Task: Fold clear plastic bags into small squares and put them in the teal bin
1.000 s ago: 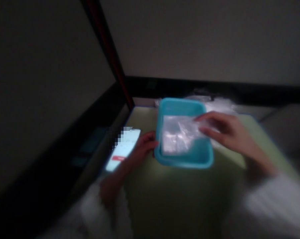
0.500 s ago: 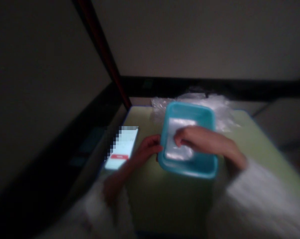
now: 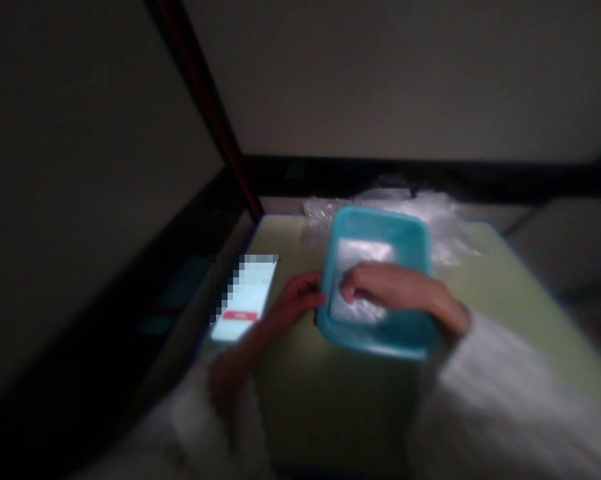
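A turquoise plastic tub [image 3: 410,230] stands on a pale green table [image 3: 505,293]. Clear plastic bags [image 3: 363,257] lie inside the tub. My right hand [image 3: 395,290] reaches into the tub from the right, its fingers curled down onto the bags. My left hand [image 3: 293,303] rests against the tub's left wall, its fingers bent around the rim. The picture is dim and blurred, so the exact grip of either hand is unclear.
A lit phone [image 3: 243,297] lies face up on the table left of my left hand. A heap of crumpled clear plastic [image 3: 440,213] sits behind the tub. A dark red post [image 3: 205,107] rises at the table's far left corner, with walls behind.
My right hand moved from the tub's right side into the tub and lowered onto the bags. The tub shifted slightly right and nearer. My left hand stayed at the tub's left wall.
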Demonstrator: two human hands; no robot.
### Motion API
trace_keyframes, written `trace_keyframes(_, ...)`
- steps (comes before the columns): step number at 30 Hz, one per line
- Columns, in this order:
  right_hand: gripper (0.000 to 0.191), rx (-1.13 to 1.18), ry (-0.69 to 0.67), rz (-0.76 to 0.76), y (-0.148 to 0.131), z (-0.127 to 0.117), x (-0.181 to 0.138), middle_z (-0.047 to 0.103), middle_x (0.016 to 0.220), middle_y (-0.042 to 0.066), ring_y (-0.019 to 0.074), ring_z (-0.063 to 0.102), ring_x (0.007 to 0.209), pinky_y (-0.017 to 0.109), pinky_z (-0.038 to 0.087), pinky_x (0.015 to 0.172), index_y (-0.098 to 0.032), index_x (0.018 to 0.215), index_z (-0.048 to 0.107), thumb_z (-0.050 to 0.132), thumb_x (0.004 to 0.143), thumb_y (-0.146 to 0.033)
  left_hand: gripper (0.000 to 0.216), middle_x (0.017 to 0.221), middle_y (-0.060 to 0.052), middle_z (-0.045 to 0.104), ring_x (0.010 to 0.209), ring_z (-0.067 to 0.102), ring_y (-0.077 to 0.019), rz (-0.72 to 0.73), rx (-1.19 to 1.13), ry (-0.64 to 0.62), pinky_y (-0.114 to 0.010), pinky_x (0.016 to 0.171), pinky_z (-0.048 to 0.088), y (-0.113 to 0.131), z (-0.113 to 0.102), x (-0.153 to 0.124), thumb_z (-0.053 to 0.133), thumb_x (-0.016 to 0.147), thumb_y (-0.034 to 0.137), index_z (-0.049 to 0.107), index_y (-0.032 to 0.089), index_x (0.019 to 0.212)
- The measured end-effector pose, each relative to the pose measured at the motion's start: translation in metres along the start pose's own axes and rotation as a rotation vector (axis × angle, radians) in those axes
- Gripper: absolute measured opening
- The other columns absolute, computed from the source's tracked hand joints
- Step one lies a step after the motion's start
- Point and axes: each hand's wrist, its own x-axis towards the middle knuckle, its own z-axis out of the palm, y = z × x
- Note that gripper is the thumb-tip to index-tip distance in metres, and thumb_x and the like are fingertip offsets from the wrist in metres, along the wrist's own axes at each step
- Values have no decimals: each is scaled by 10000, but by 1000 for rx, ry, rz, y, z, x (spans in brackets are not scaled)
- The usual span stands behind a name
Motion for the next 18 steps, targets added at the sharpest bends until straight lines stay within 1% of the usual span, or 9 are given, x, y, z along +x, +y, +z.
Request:
trace_keyframes(5, 191, -23, 33, -53, 3, 1, -1, 641, 1002, 77, 182, 585, 911, 322, 475, 806, -164, 990, 620, 491, 868, -93, 274, 578, 25, 565, 484, 523, -92, 11, -2, 3, -200, 474, 416, -2, -2, 1, 733, 627, 343, 580, 131, 712)
trace_keyframes(10, 211, -43, 75, -34, 4, -2, -3, 637, 1061, 84, 212, 577, 1012, 353, 461, 880, -171, 1012, 622, 495, 866, -89, 260, 578, 26, 568, 479, 520, -89, 11, -8, 4, -201, 476, 419, -1, -1, 1, 730, 626, 336, 594, 132, 712)
trace_keyframes(13, 229, -60, 106, -32, 3, -5, -4, 604, 1128, 106, 227, 546, 1080, 370, 448, 909, -171, 1017, 630, 478, 867, -86, 253, 557, 30, 562, 467, 514, -89, -2, -15, 22, -202, 467, 413, -1, 0, 1, 731, 620, 328, 585, 137, 700)
trace_keyframes(15, 233, -101, 116, -14, 2, -6, -2, 586, 1120, 121, 232, 540, 1058, 373, 452, 886, -157, 1010, 638, 487, 852, -78, 253, 554, 30, 566, 464, 516, -91, -2, -15, 30, -203, 462, 410, -1, -1, 1, 732, 619, 327, 584, 140, 703)
trace_keyframes(18, 213, -186, 91, 45, 0, -6, 1, 585, 1012, 125, 242, 544, 956, 375, 452, 823, -135, 966, 662, 509, 830, -77, 257, 557, 28, 569, 462, 521, -92, 6, -18, 23, -202, 458, 411, -2, -1, 2, 732, 622, 333, 585, 140, 707)
